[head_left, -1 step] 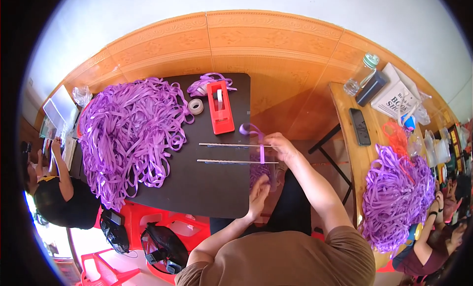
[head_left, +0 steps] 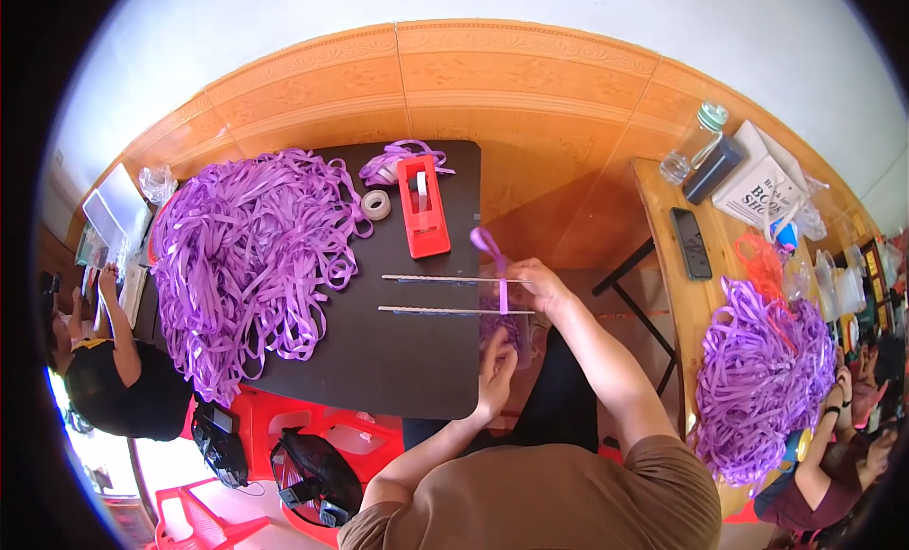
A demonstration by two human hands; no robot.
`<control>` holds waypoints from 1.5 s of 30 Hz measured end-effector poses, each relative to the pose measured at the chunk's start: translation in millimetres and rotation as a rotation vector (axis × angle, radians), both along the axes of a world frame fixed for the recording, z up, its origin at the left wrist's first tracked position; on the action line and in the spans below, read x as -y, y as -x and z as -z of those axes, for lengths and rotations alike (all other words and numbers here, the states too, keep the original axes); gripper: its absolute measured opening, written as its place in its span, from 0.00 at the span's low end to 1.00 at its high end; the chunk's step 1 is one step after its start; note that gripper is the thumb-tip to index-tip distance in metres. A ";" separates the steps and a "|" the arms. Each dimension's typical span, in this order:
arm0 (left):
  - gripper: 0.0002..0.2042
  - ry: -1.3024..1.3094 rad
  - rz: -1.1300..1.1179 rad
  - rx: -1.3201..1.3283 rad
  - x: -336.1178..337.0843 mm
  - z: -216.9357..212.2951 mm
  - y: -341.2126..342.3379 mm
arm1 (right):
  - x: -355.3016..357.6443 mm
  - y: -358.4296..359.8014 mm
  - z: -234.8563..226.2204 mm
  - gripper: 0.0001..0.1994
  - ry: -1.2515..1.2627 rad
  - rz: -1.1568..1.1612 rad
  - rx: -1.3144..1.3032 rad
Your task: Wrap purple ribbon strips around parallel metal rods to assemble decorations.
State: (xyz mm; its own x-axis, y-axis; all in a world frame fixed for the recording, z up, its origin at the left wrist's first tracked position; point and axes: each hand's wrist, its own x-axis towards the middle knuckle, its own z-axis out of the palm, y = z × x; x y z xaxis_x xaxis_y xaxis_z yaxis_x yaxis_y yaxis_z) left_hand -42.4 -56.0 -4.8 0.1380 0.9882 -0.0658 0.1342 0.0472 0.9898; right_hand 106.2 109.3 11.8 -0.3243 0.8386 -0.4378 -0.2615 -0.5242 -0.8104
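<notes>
On the black table [head_left: 398,361] lie two thin metal rods [head_left: 431,279], parallel, with their right ends past the table's edge. A purple ribbon strip [head_left: 502,290] runs across both rods and ends in a loop above them. My right hand [head_left: 540,287] pinches this ribbon at the rods' right ends. My left hand [head_left: 496,370] is just below, fingers up, holding the ribbon's lower end by a small bunch of purple ribbon. A big heap of purple ribbon [head_left: 246,266] covers the table's left half. A red tape dispenser [head_left: 422,207] and a clear tape roll [head_left: 376,204] lie behind the rods.
A person in black [head_left: 114,380] sits at the left. A wooden table [head_left: 668,257] on the right carries a phone [head_left: 690,243], a bottle [head_left: 694,141], a white bag [head_left: 769,188] and another ribbon heap [head_left: 762,384], where another person's hands work. Red stools [head_left: 275,427] and a black bag [head_left: 317,474] stand below.
</notes>
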 end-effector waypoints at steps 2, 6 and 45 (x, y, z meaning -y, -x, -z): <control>0.24 -0.193 -0.106 -0.096 -16.8 3.2 -8.2 | 9.9 2.6 9.2 0.06 0.034 0.019 -0.025; 0.23 -0.358 -0.360 0.070 -57.9 18.6 -28.8 | 41.3 10.8 19.2 0.09 0.189 0.094 -0.122; 0.10 0.349 -0.057 0.746 -14.5 6.3 -11.3 | 209.9 14.3 49.1 0.08 -0.332 0.251 -0.207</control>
